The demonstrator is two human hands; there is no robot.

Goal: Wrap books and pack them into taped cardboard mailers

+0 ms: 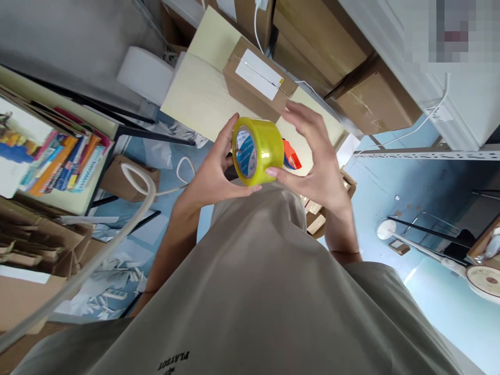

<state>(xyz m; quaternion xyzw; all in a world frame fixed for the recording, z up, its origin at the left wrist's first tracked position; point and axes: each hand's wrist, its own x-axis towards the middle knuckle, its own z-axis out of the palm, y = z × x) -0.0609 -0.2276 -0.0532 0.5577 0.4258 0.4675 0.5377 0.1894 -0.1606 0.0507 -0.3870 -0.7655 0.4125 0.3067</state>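
A wide roll of yellow packing tape (269, 148) is held up before my chest, its printed blue-and-white core facing left. My left hand (213, 174) grips it from the left, with fingers behind the rim and the thumb below. On the other side, my right hand (318, 156) has its fingers spread and curved, the thumb tip touching the lower right edge of the roll. Behind the roll, partly hidden, is a small red-orange and blue object (291, 154) whose kind I cannot make out. A closed cardboard box (250, 86) with a white label lies just beyond my hands on the pale table (191, 94).
Large cardboard boxes (375, 99) stand at the back right beside a white cable. At left is a shelf holding several books (62, 161), with flattened cardboard (35, 229) below. A pale curved tube (97, 260) crosses the lower left. A white-based stand (386, 229) is at right.
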